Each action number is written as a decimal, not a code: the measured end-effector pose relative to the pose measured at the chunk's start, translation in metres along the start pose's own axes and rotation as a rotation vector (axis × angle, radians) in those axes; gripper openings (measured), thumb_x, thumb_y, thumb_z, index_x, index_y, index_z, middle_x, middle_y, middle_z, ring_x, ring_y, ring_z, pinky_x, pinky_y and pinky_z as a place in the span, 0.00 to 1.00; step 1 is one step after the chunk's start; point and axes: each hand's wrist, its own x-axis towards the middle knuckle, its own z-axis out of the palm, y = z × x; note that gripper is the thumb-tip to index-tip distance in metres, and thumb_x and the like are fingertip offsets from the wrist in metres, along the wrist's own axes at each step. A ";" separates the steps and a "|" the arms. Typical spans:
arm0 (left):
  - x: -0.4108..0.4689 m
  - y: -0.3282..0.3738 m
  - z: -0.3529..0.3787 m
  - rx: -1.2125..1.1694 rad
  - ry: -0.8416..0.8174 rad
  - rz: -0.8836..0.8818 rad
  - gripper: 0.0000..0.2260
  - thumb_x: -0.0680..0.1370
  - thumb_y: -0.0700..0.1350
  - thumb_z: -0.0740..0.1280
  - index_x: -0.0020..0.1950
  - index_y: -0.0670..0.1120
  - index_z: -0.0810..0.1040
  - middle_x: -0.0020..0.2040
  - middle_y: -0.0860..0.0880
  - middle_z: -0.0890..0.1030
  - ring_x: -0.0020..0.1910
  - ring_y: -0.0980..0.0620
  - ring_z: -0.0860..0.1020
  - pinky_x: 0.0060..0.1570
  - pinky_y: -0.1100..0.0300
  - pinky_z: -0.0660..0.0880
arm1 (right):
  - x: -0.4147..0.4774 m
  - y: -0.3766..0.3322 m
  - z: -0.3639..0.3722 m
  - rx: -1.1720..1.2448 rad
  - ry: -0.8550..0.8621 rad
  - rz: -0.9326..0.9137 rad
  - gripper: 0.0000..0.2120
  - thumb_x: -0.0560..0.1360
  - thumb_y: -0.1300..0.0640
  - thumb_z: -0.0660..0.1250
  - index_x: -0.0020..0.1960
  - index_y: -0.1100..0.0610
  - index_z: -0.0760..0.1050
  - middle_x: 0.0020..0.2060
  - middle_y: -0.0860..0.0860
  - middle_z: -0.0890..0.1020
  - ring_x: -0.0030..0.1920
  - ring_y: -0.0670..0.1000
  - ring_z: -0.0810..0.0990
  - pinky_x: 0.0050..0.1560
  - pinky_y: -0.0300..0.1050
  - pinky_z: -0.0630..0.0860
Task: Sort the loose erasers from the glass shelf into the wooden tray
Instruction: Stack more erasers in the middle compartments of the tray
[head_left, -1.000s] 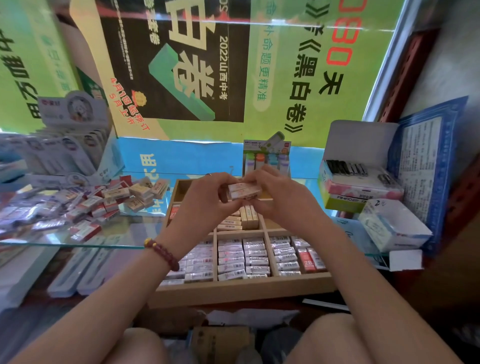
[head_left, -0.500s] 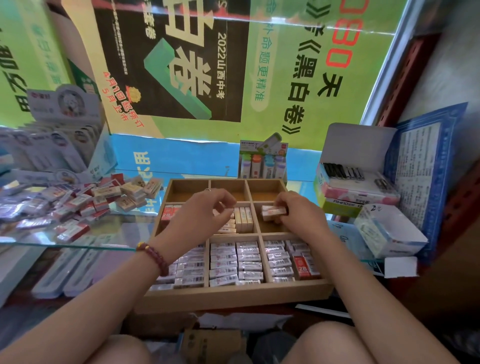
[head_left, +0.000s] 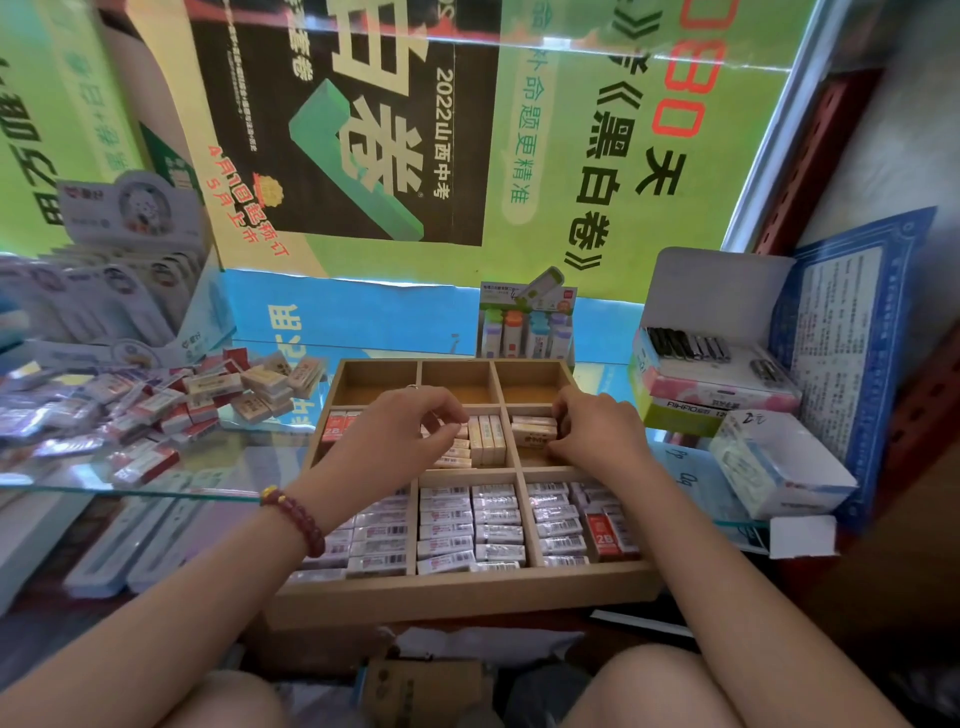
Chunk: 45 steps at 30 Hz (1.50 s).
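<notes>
Seating cream erasers (head_left: 535, 435) pinched in right hand (head_left: 597, 436) into the cell beneath, likely grouping by kind | left hand (head_left: 400, 441) curled over neighbouring row, grasp unclear | wooden tray (head_left: 467, 592) under both | loose erasers (head_left: 208, 400) heaped on glass shelf (head_left: 234, 462) left of left hand

Both forearms are bare and stretched out forward, angling in toward each other, backs of the hands up. The left hand (head_left: 395, 441) has its fingers curled under with the thumb tucked up by the fingertips. Honestly can't tell if it's got hold of anything. There's a red bead bracelet (head_left: 293, 514) on that wrist. The right hand (head_left: 597, 436) is hooked over too, fingers and thumb pinching a little stack of beige erasers (head_left: 534, 435). The hands are near each other, not touching.
</notes>
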 end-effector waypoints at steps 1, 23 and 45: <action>-0.001 0.000 0.000 0.000 0.000 -0.002 0.05 0.77 0.44 0.66 0.48 0.54 0.78 0.42 0.59 0.77 0.41 0.62 0.75 0.42 0.68 0.72 | 0.000 -0.001 0.001 0.007 0.003 -0.001 0.13 0.73 0.50 0.68 0.55 0.51 0.71 0.49 0.51 0.80 0.51 0.54 0.77 0.54 0.49 0.71; -0.015 -0.082 -0.037 0.026 0.289 -0.232 0.06 0.75 0.40 0.66 0.47 0.51 0.77 0.44 0.54 0.79 0.43 0.55 0.77 0.47 0.58 0.73 | -0.031 -0.093 -0.047 0.370 0.168 -0.277 0.05 0.75 0.51 0.67 0.47 0.48 0.71 0.39 0.44 0.77 0.42 0.45 0.77 0.43 0.42 0.75; 0.023 -0.187 -0.050 0.942 0.137 -0.235 0.22 0.79 0.53 0.58 0.72 0.48 0.61 0.67 0.45 0.70 0.66 0.44 0.68 0.64 0.45 0.59 | -0.030 -0.134 -0.030 0.265 -0.018 -0.330 0.06 0.77 0.46 0.63 0.49 0.46 0.75 0.41 0.43 0.80 0.42 0.45 0.78 0.44 0.44 0.79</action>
